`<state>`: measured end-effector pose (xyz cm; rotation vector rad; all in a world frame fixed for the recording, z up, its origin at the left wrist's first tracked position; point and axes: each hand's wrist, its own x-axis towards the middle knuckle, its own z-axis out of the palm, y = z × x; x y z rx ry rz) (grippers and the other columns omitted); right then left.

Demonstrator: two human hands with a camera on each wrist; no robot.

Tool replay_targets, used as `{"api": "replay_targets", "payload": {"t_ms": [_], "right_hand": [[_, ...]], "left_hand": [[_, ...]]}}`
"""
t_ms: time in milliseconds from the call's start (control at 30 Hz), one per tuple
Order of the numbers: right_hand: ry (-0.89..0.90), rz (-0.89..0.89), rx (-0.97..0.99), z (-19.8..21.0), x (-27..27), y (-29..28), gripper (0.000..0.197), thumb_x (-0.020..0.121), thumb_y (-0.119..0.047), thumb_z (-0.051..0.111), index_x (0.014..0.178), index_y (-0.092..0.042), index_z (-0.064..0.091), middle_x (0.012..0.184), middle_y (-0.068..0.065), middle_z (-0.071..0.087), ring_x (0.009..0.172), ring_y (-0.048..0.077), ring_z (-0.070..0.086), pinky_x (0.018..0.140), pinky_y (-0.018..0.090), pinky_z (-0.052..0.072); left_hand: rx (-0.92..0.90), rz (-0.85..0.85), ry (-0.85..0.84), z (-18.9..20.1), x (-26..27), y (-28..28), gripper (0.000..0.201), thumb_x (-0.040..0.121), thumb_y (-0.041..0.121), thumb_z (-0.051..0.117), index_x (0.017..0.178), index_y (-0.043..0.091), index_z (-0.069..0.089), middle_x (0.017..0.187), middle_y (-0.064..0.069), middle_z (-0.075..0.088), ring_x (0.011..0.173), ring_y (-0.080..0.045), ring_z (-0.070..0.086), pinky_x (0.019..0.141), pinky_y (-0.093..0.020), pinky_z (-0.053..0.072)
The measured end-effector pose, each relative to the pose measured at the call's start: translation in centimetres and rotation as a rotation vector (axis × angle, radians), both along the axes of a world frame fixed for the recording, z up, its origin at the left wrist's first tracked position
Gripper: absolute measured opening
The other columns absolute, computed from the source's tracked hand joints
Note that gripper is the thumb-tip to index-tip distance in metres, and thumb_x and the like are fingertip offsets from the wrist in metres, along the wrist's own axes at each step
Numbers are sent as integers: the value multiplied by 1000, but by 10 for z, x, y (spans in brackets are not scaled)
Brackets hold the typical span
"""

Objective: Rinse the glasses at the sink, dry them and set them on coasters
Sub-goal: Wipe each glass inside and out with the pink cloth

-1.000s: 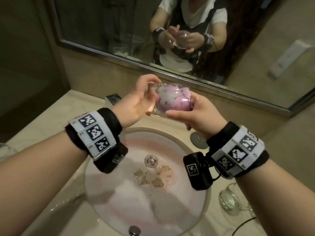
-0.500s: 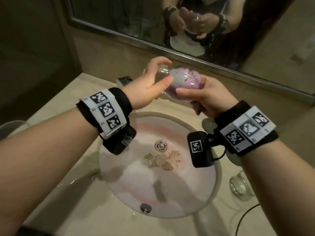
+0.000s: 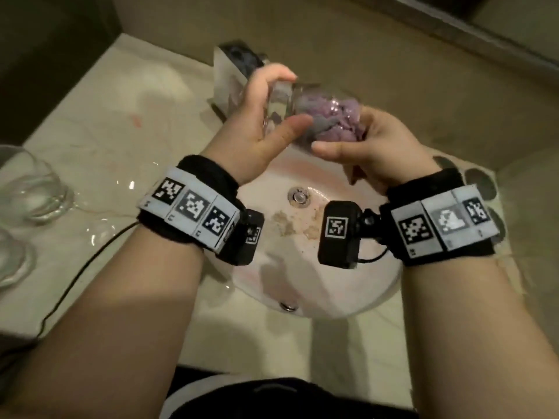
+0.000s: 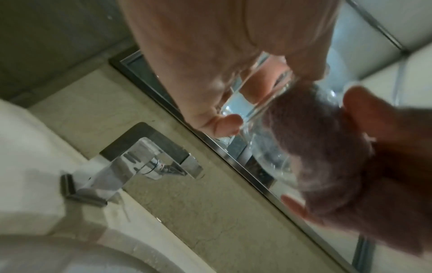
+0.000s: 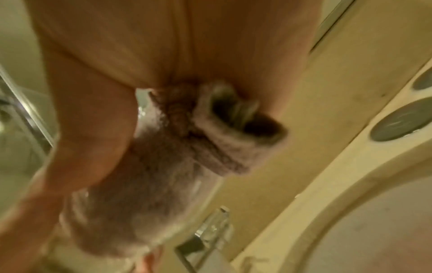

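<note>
A clear glass [image 3: 287, 101] lies on its side above the sink basin [image 3: 302, 276]. My left hand [image 3: 272, 113] grips its thick base, thumb underneath and fingers over the top. A pink-purple cloth [image 3: 335, 122] is stuffed into the glass's mouth, and my right hand [image 3: 372, 146] holds that cloth, thumb against the rim. In the left wrist view the glass [image 4: 257, 103] and the cloth [image 4: 315, 147] show close up. In the right wrist view the cloth [image 5: 163, 166] bulges out below my right hand [image 5: 140, 55].
Two more glasses [image 3: 30, 189] [image 3: 12, 255] stand on the wet counter at the left, beside a black cable [image 3: 75, 276]. Grey round coasters [image 3: 481, 179] lie on the counter right of the basin. The chrome faucet [image 4: 145, 162] stands behind the basin, under the mirror edge.
The head view has tipped down, so the mirror has left the picture and the left-hand glasses have come in. Both hands still hold the glass and cloth over the basin.
</note>
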<state>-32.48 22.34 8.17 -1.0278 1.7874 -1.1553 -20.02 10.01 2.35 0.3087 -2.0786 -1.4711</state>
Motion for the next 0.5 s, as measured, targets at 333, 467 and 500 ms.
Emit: {"api": "replay_targets", "payload": {"t_ms": [333, 467, 500], "right_hand": [[861, -18, 9, -33, 19, 20, 37, 76, -18, 75, 110, -25, 63, 99, -20, 56, 111, 8, 52, 113, 39, 4], [703, -24, 94, -34, 21, 22, 43, 73, -27, 77, 109, -39, 57, 107, -17, 62, 121, 15, 50, 114, 39, 10], [610, -27, 139, -32, 21, 22, 41, 70, -34, 78, 104, -43, 56, 106, -19, 63, 120, 16, 51, 113, 40, 21]], "left_hand": [[733, 39, -320, -22, 1, 21, 79, 80, 78, 20, 127, 24, 53, 114, -9, 64, 72, -15, 66, 53, -26, 51], [725, 102, -242, -24, -4, 31, 70, 80, 73, 37, 120, 18, 54, 92, -5, 60, 57, -10, 48, 43, -19, 35], [637, 129, -232, -24, -3, 33, 68, 80, 71, 41, 122, 18, 50, 93, -2, 59, 62, -10, 50, 47, -20, 37]]}}
